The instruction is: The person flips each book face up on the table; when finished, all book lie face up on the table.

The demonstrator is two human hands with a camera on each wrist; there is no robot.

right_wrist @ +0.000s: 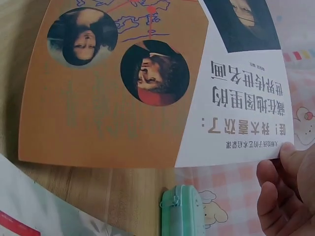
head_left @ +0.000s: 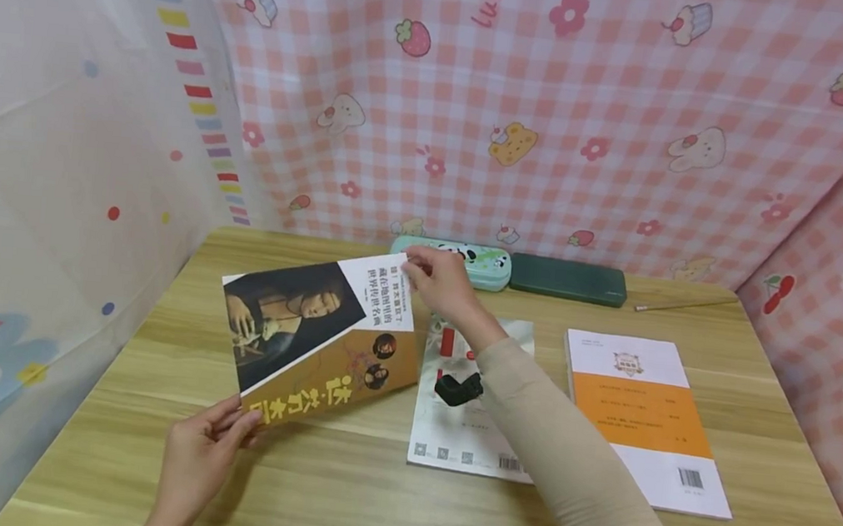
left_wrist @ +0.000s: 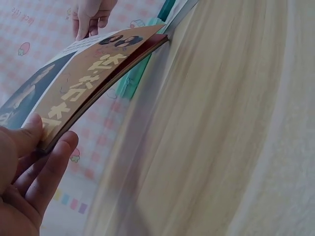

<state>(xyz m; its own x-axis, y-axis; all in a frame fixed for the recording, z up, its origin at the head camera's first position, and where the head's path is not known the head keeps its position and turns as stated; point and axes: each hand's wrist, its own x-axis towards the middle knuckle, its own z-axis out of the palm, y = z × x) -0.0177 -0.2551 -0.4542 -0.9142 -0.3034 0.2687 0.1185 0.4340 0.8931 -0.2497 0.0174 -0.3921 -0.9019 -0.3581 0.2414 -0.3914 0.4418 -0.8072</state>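
Observation:
Both hands hold a thin book point(head_left: 326, 321) with a painting, white and brown areas and yellow characters on its cover. It is tilted above the left part of the table. My left hand point(head_left: 202, 453) pinches its near left corner, thumb on the cover and fingers beneath, as the left wrist view shows. At the far right corner, my right hand point(head_left: 445, 286) pinches the white part of the cover between thumb and fingers. Beside the held book lies a pale book point(head_left: 452, 433) with red and black shapes, partly covered by the right forearm.
Right of the forearm lies a white book point(head_left: 631, 361) with an orange band. Along the table's back edge are a mint pencil case point(head_left: 491, 279), a dark green case point(head_left: 569, 280) and a thin brush point(head_left: 677, 305). A pink checked curtain point(head_left: 458, 191) hangs behind the wooden table point(head_left: 326, 489).

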